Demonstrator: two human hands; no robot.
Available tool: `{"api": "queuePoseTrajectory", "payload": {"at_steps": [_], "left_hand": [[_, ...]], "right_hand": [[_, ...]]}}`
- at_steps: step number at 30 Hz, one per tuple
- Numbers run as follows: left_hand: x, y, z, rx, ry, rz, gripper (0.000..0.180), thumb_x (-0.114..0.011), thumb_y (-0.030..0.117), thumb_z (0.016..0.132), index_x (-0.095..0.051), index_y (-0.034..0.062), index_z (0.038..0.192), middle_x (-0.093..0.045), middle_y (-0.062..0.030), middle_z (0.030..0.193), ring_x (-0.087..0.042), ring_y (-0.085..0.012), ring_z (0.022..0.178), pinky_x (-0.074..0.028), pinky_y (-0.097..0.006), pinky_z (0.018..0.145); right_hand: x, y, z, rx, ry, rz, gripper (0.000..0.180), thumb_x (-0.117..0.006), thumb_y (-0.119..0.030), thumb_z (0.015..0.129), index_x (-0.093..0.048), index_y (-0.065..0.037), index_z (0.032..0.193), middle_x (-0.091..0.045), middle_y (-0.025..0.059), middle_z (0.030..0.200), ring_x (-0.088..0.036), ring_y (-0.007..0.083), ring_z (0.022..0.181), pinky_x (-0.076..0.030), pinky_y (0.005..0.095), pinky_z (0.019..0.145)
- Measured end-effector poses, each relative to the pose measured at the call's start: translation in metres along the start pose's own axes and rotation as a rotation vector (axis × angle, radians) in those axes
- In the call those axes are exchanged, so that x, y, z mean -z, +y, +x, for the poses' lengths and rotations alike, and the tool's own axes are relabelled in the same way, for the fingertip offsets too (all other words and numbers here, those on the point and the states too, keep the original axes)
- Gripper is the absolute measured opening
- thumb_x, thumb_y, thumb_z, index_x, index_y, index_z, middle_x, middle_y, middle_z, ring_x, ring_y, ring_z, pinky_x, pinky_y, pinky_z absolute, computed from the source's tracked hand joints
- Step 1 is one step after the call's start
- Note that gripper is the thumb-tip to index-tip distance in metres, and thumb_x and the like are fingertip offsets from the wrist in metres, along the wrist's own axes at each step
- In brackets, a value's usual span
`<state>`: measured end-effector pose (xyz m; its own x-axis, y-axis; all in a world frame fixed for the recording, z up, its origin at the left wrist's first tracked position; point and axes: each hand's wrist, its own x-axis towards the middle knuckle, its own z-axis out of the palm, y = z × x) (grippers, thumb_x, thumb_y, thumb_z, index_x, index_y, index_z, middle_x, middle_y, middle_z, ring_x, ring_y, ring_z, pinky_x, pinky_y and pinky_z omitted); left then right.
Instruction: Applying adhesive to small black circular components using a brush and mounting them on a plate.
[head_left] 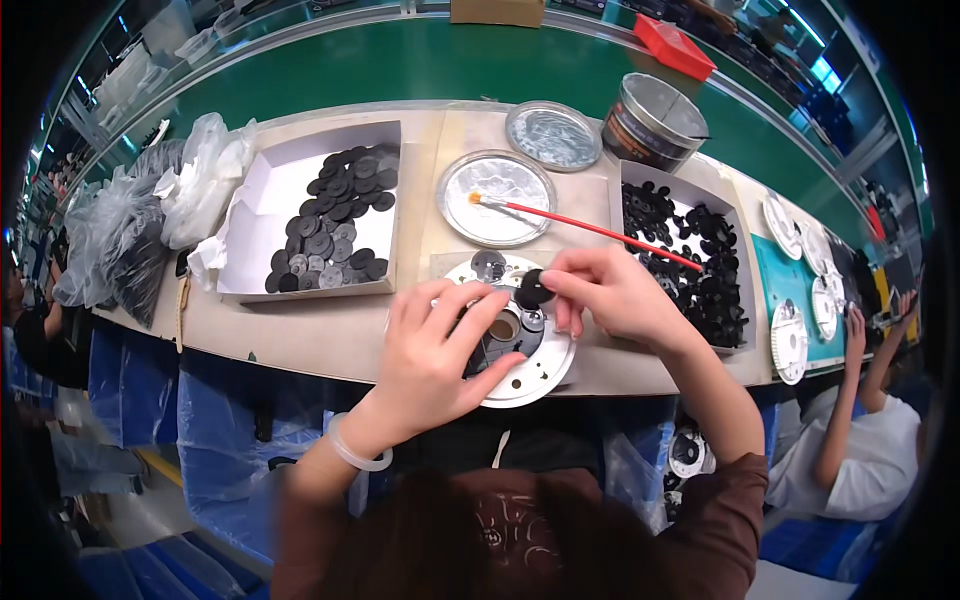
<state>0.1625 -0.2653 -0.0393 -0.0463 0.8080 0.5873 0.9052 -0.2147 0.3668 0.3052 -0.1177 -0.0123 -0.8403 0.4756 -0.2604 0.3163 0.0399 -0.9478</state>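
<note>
One round black disc (536,287) | right hand (612,292) pinching | left hand (430,340): holed plate (553,360)

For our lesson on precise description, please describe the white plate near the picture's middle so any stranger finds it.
On the pale worktop, find the round dish with the red-handled brush over it. Just below, at the near edge, lies the white plate, round and dark-centred. Unlike the white discs farther right, it has the person's left hand over it.

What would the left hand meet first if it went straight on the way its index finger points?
The left hand would likely meet the black disc pinched by the right hand, though depth is unclear.
</note>
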Motion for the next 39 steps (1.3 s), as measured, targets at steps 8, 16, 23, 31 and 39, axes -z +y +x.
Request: {"api": "queuePoseTrajectory", "payload": {"at_steps": [8,16,23,31,39], "left_hand": [[-0.002,-0.002,0.004,-0.066,-0.192,0.083,0.049,-0.06,0.023,0.07,-0.05,0.0069,0.115,-0.047,-0.0045,0.119,-0.041,-0.0258,0.101,-0.03,-0.036,0.086],[-0.007,-0.001,0.008,-0.082,-0.205,0.099,0.046,-0.06,0.021,0.07,-0.051,0.0031,0.111,-0.048,-0.0088,0.116,-0.042,-0.0267,0.101,-0.031,-0.037,0.085],[-0.009,-0.002,0.006,-0.103,-0.172,0.069,0.043,-0.062,0.019,0.067,-0.054,0.001,0.105,-0.05,-0.0106,0.114,-0.044,-0.028,0.101,-0.033,-0.038,0.082],[-0.01,-0.002,0.01,-0.092,-0.161,0.039,0.044,-0.064,0.017,0.065,-0.054,-0.0014,0.103,-0.051,-0.0118,0.113,-0.044,-0.0288,0.099,-0.034,-0.039,0.081],[-0.01,0.0,0.01,-0.091,-0.147,0.066,0.042,-0.065,0.017,0.064,-0.055,-0.0015,0.1,-0.052,-0.0115,0.111,-0.045,-0.0289,0.098,-0.034,-0.039,0.08]], "right_hand": [[0.001,-0.007,0.024,-0.063,-0.076,-0.205,0.024,-0.051,-0.016,0.084,-0.054,0.0,0.067,-0.05,-0.0016,0.055,-0.044,0.0033,0.049,-0.035,0.018,0.046],[0.0,0.004,0.019,-0.035,-0.058,-0.119,0.027,-0.049,-0.018,0.086,-0.051,-0.001,0.064,-0.046,-0.0032,0.055,-0.039,0.0032,0.05,-0.032,0.0188,0.046],[-0.005,0.008,0.014,-0.016,0.01,-0.177,0.027,-0.049,-0.017,0.085,-0.051,-0.001,0.063,-0.046,-0.003,0.055,-0.039,0.0029,0.051,-0.031,0.0189,0.047],[-0.008,0.005,0.011,-0.082,0.08,-0.24,0.03,-0.049,-0.018,0.084,-0.051,0.0,0.06,-0.046,-0.0025,0.052,-0.039,0.0026,0.049,-0.031,0.0194,0.045],[-0.007,0.005,0.012,-0.023,0.141,-0.349,0.023,-0.053,-0.013,0.081,-0.052,0.001,0.062,-0.046,-0.003,0.053,-0.04,0.0015,0.05,-0.031,0.0184,0.045]]}}
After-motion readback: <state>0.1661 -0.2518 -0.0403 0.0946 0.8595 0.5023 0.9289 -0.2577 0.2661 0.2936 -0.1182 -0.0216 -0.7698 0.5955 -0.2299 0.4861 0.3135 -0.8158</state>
